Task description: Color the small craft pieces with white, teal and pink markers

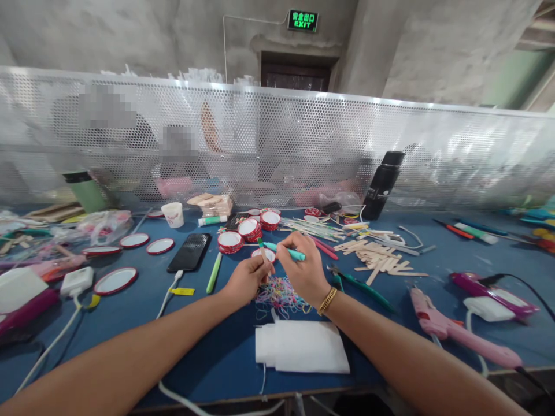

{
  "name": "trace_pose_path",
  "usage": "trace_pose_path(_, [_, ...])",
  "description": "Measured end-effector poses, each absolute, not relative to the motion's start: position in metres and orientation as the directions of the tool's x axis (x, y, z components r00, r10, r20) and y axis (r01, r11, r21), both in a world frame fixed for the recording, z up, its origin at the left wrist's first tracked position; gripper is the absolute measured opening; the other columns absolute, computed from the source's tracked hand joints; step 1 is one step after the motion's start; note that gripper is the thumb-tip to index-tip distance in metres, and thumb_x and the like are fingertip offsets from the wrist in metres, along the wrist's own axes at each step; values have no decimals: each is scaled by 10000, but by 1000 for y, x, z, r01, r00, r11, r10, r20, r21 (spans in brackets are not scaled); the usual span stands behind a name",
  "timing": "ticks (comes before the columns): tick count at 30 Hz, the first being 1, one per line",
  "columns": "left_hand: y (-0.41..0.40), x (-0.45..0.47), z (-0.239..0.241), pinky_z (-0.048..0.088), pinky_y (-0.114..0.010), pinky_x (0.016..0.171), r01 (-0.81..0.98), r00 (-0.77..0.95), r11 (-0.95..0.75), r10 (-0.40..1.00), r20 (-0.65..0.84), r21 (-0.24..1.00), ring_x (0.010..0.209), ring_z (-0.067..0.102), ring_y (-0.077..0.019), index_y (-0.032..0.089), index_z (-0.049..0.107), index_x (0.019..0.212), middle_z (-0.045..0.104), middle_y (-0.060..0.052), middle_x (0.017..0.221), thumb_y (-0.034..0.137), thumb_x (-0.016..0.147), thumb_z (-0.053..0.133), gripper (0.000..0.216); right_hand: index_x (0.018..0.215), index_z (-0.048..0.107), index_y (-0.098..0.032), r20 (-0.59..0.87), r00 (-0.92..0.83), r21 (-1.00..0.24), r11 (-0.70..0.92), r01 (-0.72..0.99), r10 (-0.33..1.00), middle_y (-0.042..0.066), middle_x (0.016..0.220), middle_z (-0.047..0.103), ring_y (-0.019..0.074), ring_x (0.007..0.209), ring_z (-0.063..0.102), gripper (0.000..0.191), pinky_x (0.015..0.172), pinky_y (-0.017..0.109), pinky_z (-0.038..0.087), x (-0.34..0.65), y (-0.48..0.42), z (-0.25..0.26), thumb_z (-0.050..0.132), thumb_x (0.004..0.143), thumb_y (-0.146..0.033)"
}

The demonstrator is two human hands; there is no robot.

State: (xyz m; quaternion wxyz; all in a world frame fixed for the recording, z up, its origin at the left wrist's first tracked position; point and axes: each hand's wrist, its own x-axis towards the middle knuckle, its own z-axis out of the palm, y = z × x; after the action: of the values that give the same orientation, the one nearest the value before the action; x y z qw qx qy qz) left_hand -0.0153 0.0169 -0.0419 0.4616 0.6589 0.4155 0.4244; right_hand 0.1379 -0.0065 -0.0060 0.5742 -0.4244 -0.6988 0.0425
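My left hand [246, 278] pinches a wooden craft stick [262, 252] upright; its top end is green. In my right hand [306, 268], which wears a gold bracelet, is a teal marker [296, 255], its tip pointing left toward the coloured end of the stick. Whether tip and stick touch, I cannot tell. Beneath both hands lies a tangled pile of small coloured rubber bands [281, 300]. A folded white cloth or pouch [303, 346] is nearer to me. Loose craft sticks [381, 257] are heaped right of my right hand.
Green-handled pliers [368, 289] and a pink glue gun [459, 329] lie to the right. Round red-rimmed lids [115, 281] and a black phone [189, 252] with a cable are on the left. A black bottle [384, 185] stands before the perforated metal screen [295, 144].
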Motion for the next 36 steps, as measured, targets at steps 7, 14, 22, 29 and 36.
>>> trace_pose_path(7, [17,-17,-43,230,-234,459,181,294,-241,939,182,953,456,354,-85,169,578,676,489,37,523,580,761,593,420,676,505,-222,767,-14,-528,644,553,641,-21,670,605,164,703,515,191,783,346,357,137,-7,-6,531,864,-200])
trace_pose_path(14, [15,-15,-41,222,-234,459,146,298,-210,941,159,967,452,347,-85,169,581,697,476,43,517,595,742,611,429,675,498,-220,763,10,-546,637,545,646,-25,661,596,162,693,507,197,773,342,356,138,-8,-5,536,867,-199])
trace_pose_path(22, [18,-15,-43,236,-237,475,137,295,-222,939,174,965,467,366,-94,161,593,695,478,37,509,599,742,611,441,674,496,-220,759,8,-545,629,555,651,-35,639,591,161,673,498,202,777,344,348,137,-6,-6,535,871,-201])
trace_pose_path(29, [17,-16,-43,221,-237,469,140,299,-224,938,174,965,462,350,-88,171,564,671,476,37,520,615,744,615,453,677,505,-221,772,-28,-519,655,549,635,-34,662,604,159,683,515,186,784,344,350,135,-8,-6,535,855,-177])
trace_pose_path(36, [18,-16,-44,220,-233,466,132,299,-211,940,164,969,455,345,-87,167,586,691,476,37,513,613,745,622,450,671,493,-224,769,9,-538,640,549,639,-35,640,592,160,662,510,196,766,341,357,137,-8,-6,535,858,-185])
